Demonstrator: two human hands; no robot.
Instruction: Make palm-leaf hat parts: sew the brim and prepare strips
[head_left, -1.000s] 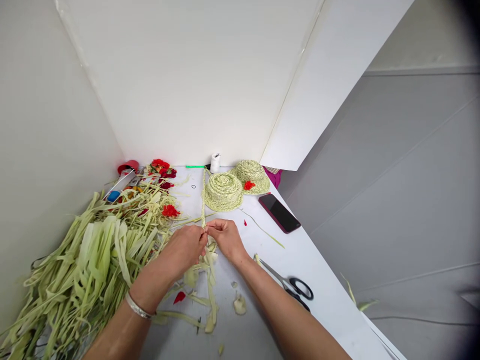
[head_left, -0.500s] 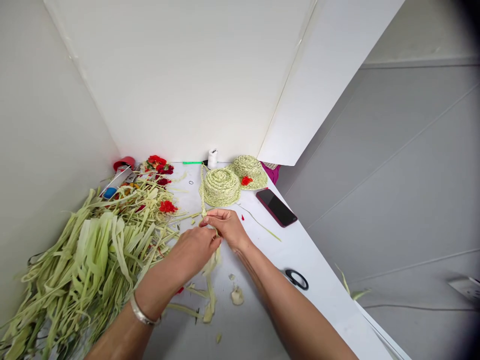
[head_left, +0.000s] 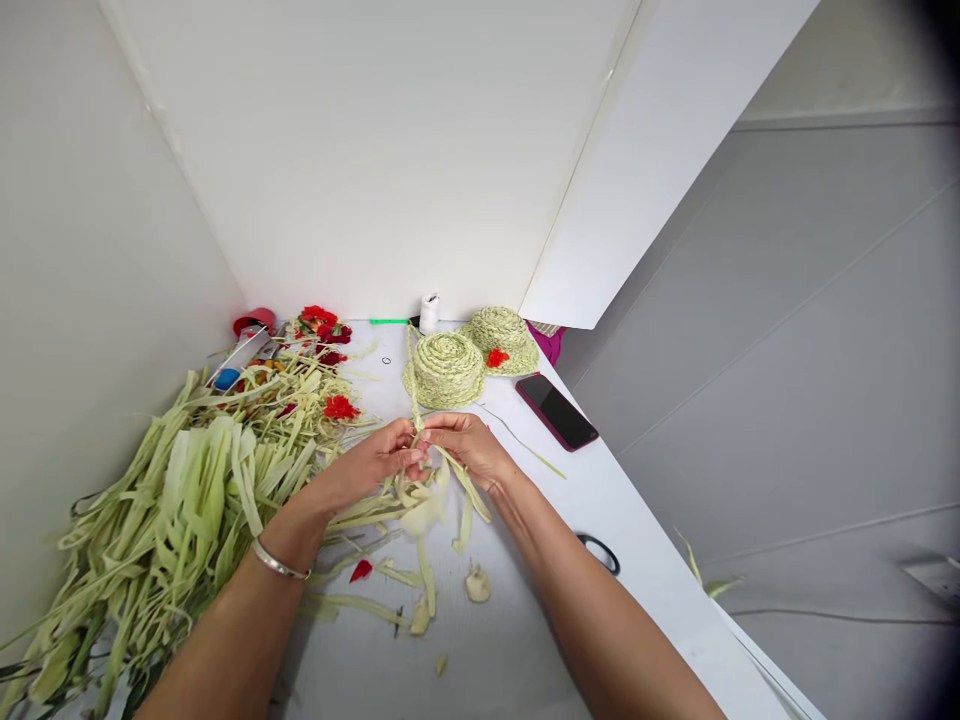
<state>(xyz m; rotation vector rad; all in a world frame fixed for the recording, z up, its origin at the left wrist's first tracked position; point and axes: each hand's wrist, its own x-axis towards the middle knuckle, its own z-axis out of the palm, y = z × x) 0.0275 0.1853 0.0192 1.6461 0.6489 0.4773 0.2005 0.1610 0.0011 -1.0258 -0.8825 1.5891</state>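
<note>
The left hand (head_left: 367,465) and right hand (head_left: 469,445) are meeting above the table (head_left: 525,620), both closed narrowly on a pale green braid (head_left: 412,390), their fingertips (head_left: 416,440) pinching it where the plait ends, seemingly to keep the crossings tight. The braid is rising from the grip toward the far side, thin and flat, while loose strips (head_left: 442,495) are trailing toward the near side, fibrous and ribbon-like. A metal bangle (head_left: 277,562) is circling the left wrist (head_left: 300,525). To the left, a heap (head_left: 187,500) of limp leaf strips is sprawling within easy reach, beside red flowers (head_left: 341,407). Just beyond the hands, a tightly coiled dome (head_left: 444,370) is sitting next to a woven hat (head_left: 504,330) carrying a red flower (head_left: 496,357). A phone (head_left: 556,412) is lying to the right, and a black scissors handle (head_left: 598,553) is showing beside the right forearm (head_left: 577,590).
</note>
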